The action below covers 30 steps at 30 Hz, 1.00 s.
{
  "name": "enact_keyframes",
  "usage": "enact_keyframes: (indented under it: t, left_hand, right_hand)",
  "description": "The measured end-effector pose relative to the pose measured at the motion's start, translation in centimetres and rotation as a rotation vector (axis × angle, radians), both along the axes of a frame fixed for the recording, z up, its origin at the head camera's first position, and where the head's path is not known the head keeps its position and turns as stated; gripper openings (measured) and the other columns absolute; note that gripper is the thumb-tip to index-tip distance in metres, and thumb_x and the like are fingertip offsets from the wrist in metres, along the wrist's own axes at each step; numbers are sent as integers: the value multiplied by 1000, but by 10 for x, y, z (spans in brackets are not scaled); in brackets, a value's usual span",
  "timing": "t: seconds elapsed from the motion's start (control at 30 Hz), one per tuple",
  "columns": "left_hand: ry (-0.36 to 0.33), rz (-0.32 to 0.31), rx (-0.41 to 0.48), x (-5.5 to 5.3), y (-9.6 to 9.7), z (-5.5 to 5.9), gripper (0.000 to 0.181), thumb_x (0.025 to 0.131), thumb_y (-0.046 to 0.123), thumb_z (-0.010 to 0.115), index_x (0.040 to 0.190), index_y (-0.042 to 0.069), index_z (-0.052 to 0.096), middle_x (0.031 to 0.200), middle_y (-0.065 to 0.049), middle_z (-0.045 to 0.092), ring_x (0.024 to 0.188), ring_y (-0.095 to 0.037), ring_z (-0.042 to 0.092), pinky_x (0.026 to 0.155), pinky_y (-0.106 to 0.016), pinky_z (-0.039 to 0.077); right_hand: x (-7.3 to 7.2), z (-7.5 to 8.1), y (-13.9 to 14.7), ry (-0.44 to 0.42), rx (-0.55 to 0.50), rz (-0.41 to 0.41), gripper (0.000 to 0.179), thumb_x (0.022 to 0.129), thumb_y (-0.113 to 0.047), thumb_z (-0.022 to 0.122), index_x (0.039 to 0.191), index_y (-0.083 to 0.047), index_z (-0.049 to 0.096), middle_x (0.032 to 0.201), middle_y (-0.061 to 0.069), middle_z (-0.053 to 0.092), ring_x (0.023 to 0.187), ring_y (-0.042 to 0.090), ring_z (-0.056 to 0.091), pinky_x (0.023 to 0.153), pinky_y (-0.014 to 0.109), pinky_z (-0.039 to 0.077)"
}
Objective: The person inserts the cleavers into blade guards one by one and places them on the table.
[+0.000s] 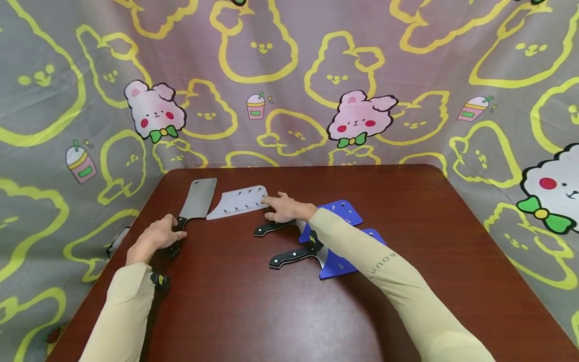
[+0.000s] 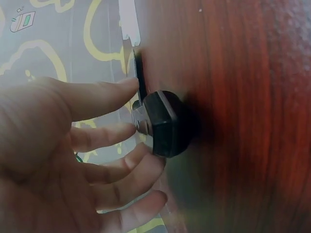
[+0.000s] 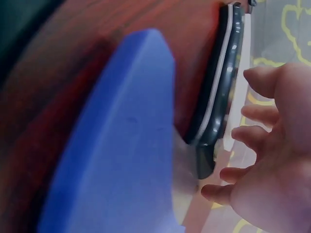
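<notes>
- Bare cleaver [image 1: 199,197] flat on the bench [image 1: 235,311], left of frame; blade toward the far edge, black handle nearer
- Left hand [image 1: 155,235] at that handle, thumb one side, fingers the other, fingers parted; cannot tell whether they pinch it
- White blade sheath [image 1: 242,202] just right of the cleaver blade, upper centre-left
- Right hand [image 1: 284,208] spread, palm down, index fingertip over the sheath's right end; contact not certain
- Two more black-handled cleavers, blades in blue sheaths: upper blue sheath [image 1: 349,213] and lower blue sheath [image 1: 338,264], centre-right, handles pointing left, partly under the right sleeve [image 1: 402,281]
- Rabbit-print cloth [image 1: 289,30] behind
</notes>
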State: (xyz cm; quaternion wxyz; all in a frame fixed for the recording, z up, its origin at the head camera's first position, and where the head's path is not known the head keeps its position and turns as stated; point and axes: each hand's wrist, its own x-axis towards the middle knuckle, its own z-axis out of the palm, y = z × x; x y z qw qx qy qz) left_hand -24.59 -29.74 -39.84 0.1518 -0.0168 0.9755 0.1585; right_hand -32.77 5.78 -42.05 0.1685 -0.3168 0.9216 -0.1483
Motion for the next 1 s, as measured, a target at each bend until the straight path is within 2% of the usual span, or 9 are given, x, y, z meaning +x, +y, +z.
enact_keyframes:
  t: [0.1,0.2,0.3,0.43,0.53,0.67,0.77,0.83,1.0]
  left_hand:
    - [-33,26,10,1,-1,1,58,95,30,63,127,-9,34,119,-37,49,99,-46,53,83,-57,45]
    - [-55,50,10,2,-1,1,64,95,28,64,133,-10,29,126,-40,45,105,-50,52,88,-61,44]
    - [-70,57,-4,2,0,-1,69,94,25,66,136,-11,25,128,-43,43,108,-52,51,90,-61,44]
    - [-80,50,-12,3,2,-3,69,93,22,67,137,-11,23,125,-42,45,105,-49,52,88,-59,45]
    - [-86,48,-6,4,4,-3,70,93,21,67,137,-10,23,124,-42,46,104,-48,53,88,-59,45]
    - [-95,52,4,4,6,-3,71,93,20,67,139,-11,21,127,-43,44,105,-49,53,89,-60,45]
    - [-103,51,11,4,5,-3,72,93,19,66,140,-12,21,127,-44,43,104,-48,53,88,-58,46]
    - [-113,47,12,4,5,-3,73,93,19,66,141,-12,20,126,-43,44,101,-45,54,85,-56,48]
    - [-141,35,15,2,4,-1,73,94,17,64,142,-15,20,114,-36,52,87,-35,57,72,-42,51]
  right_hand:
    - [1,-2,-2,7,25,1,54,103,-35,46,152,-16,34,161,8,28,151,40,11,121,54,15]
    - [2,-3,-5,63,26,13,50,104,-35,45,149,-15,40,157,6,38,148,32,26,119,51,20]
    - [5,-1,-9,137,11,15,41,103,-33,47,140,-15,51,143,4,54,132,29,46,110,49,33]
    - [5,2,-13,207,-17,-31,33,101,-29,51,130,-14,58,130,6,62,113,30,51,94,47,43]
    - [0,0,-15,203,-29,-44,42,101,-30,53,138,-12,50,140,11,54,125,33,46,102,48,39]
    - [-11,-7,-13,123,-13,-46,63,101,-37,52,153,-12,28,160,16,27,148,37,22,118,51,24]
    - [-18,-10,-10,51,14,-65,74,100,-44,52,157,-15,16,165,15,13,151,41,8,120,54,16]
    - [-20,-11,-8,24,28,-70,76,99,-48,51,158,-17,15,165,13,12,152,40,7,121,55,14]
    - [-23,-11,-6,32,23,-73,81,93,-54,59,156,-20,21,160,10,26,142,37,25,114,53,27]
